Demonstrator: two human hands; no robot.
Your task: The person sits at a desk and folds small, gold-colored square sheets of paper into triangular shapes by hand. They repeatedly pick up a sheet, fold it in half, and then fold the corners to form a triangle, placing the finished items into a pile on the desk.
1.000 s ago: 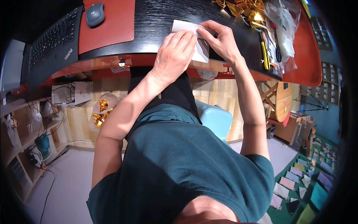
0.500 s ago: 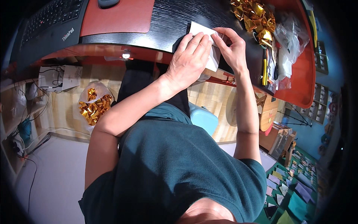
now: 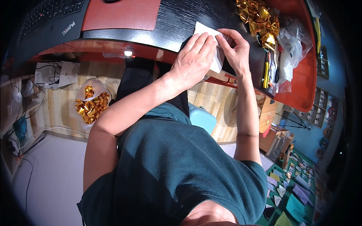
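Observation:
A folded piece of white paper [image 3: 204,29] lies at the front edge of the black desktop, one corner reaching past the edge. My left hand [image 3: 194,60] rests flat across it, fingers stretched and side by side, hiding much of the sheet. At the paper's right side, my right hand [image 3: 236,49] pinches its edge between bent index finger and thumb. The fingertips partly cover that edge, so the exact fold is hard to make out.
Shiny gold folded-foil pieces [image 3: 258,19] sit at the desk's far right, beside clear plastic bags [image 3: 292,41] and a yellow-handled tool [image 3: 266,75]. A laptop [image 3: 52,22] and red mat [image 3: 120,15] are on the left. Below, a bag of gold foil pieces [image 3: 92,107] stands on the floor.
My left fingers have slid slightly to the right over the paper. The right hand keeps nearly the same pinch, and the whole view has shifted a little.

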